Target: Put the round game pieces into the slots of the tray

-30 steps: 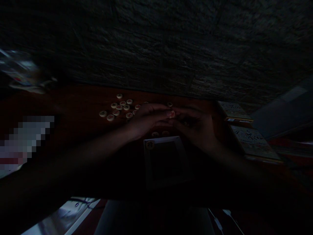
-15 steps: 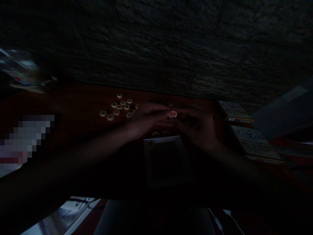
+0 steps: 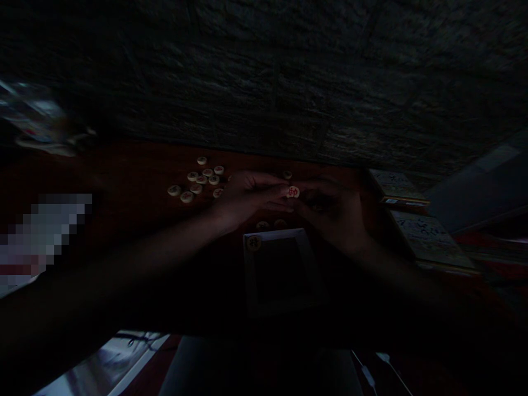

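Observation:
Between the fingertips of both hands is a round Chinese chess piece (image 3: 293, 192) with a red character facing up. My left hand (image 3: 251, 195) pinches its left side, and my right hand (image 3: 336, 212) grips it from the right. Below them a shallow open box (image 3: 307, 247) lies on the table, with one dark-lettered piece (image 3: 253, 243) in its far left corner. Two more pieces (image 3: 263, 226) rest just beyond the box's far edge. Several loose pieces (image 3: 201, 180) are scattered to the left of my left hand, some partly hidden behind it.
Two flat printed boxes (image 3: 431, 236) lie at the right of the dark reddish table (image 3: 136, 176). A stone-textured wall (image 3: 256, 82) rises behind it. At the far left stands a blurred clear container (image 3: 37, 118). White cables (image 3: 367, 377) hang below the table's near edge.
The red-lettered piece has turned slightly between my fingers. My left hand has shifted a little, covering more of the pieces behind it.

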The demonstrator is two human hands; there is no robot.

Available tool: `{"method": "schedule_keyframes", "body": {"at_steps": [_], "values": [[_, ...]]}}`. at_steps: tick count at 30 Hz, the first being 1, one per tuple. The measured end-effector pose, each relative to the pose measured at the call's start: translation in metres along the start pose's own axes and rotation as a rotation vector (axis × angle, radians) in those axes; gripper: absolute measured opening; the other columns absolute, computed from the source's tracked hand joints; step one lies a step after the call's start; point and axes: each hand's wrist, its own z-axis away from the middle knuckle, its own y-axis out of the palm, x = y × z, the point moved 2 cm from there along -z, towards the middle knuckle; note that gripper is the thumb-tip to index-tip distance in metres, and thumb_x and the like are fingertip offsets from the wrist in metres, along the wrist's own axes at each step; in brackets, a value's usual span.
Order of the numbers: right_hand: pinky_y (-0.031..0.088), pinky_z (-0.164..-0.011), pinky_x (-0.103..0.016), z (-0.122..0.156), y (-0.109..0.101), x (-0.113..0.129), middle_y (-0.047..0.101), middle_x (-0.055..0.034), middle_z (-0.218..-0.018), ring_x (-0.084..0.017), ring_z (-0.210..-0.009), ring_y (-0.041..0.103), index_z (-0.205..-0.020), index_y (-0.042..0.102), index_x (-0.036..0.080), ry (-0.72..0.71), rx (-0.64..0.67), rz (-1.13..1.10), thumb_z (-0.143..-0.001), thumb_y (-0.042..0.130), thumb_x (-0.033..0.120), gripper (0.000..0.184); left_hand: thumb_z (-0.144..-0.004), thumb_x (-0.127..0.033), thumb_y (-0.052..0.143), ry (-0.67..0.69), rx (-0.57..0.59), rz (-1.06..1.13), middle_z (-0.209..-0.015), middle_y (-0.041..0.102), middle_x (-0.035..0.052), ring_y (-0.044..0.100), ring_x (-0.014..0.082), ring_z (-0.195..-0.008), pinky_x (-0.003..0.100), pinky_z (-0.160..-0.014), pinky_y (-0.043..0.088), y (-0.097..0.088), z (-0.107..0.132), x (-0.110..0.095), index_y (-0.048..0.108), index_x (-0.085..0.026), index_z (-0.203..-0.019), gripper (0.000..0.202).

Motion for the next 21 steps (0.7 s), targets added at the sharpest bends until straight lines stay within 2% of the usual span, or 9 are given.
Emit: {"method": "schedule_keyframes", "body": {"at_steps": [7,13,18,21], "values": [[0.057,-0.066,-0.028,0.0,0.001,0.003,0.078,-0.0014,-0.091,-0.016,-0.073,0.072,-0.107,0.079,0.024,0.049,0.012,-0.023,-0.085,0.083,0.024,0.023,-0.082,-0.035,0.087,0.018,-0.057,0.016,-0.094,0.083,0.0076,0.081,0.0196,-0.081,0.031,-0.077,0.067,-0.001,-0.001,-0.001,0.081,-0.015,-0.094,0.024],[0.061,-0.073,-0.032,0.0,0.002,-0.001,0.081,-0.0033,-0.097,-0.019,-0.082,0.076,-0.105,0.078,0.023,0.094,0.021,-0.056,-0.086,0.084,0.03,0.021,-0.073,-0.022,0.092,0.084,-0.132,0.07,-0.088,0.081,0.0045,0.077,0.0152,-0.075,0.026,-0.071,0.064,-0.003,-0.004,-0.005,0.079,-0.015,-0.093,0.025],[0.059,-0.068,-0.027,0.0,0.004,0.004,0.08,-0.001,-0.092,-0.016,-0.076,0.075,-0.102,0.077,0.022,0.086,0.072,-0.053,-0.087,0.082,0.024,0.016,-0.078,-0.026,0.089,0.097,-0.207,-0.006,-0.094,0.083,0.0066,0.077,0.0144,-0.071,0.024,-0.066,0.063,-0.01,-0.007,-0.003,0.079,-0.016,-0.101,0.027],[0.058,-0.07,-0.026,0.004,0.008,0.014,0.08,-0.0011,-0.095,-0.016,-0.08,0.075,-0.101,0.077,0.022,0.025,0.159,-0.085,-0.087,0.08,0.021,0.014,-0.083,-0.029,0.085,0.116,-0.247,-0.047,-0.099,0.083,0.0077,0.077,0.0148,-0.069,0.024,-0.063,0.063,-0.014,-0.009,-0.002,0.078,-0.016,-0.104,0.026]]}}
